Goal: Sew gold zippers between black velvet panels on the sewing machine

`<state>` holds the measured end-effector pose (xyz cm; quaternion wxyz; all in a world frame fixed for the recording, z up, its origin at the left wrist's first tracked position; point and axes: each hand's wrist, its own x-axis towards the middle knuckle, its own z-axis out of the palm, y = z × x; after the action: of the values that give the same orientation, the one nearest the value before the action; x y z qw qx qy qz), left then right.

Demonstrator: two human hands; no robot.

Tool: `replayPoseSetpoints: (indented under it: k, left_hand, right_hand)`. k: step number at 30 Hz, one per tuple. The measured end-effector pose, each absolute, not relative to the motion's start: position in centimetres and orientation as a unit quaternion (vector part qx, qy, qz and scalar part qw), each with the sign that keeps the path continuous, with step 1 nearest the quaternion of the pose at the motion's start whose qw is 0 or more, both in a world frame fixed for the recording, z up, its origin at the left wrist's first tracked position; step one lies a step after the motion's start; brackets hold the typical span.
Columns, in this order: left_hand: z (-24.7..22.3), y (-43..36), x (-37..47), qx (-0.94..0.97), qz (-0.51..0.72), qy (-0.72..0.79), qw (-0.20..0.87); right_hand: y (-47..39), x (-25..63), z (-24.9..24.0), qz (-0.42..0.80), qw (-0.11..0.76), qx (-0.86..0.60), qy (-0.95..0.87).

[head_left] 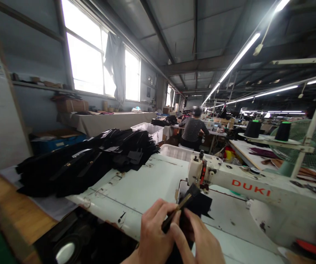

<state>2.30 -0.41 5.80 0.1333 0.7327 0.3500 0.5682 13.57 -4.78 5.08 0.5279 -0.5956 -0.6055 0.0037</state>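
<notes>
Black fabric (203, 204), gold-toothed zipper (184, 201), white sewing machine (283, 205), red lettering (251, 187)

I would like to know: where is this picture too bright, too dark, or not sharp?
Head view: the nearest window is blown out to white and the tube light glares; head view: the black fabric pile loses detail in its dark folds, while the gold zipper teeth by the left hand stand out; head view: the room's far end looks soft, cause unclear.
</notes>
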Motion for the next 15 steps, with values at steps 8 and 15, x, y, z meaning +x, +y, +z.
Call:
replayPoseSetpoints:
  k: [8,15]
  left_hand:
    - [6.3,-1.6,3.3,0.788,0.503,0.230,0.272]
    - [9.3,-1.1,1.6,0.794,0.429,0.281,0.327]
  right_hand:
    - [-5.0,16.8,5.7,0.171,0.593,-0.581,-0.531]
    - [-5.2,19.1,7.0,0.236,0.533,-0.522,-0.623]
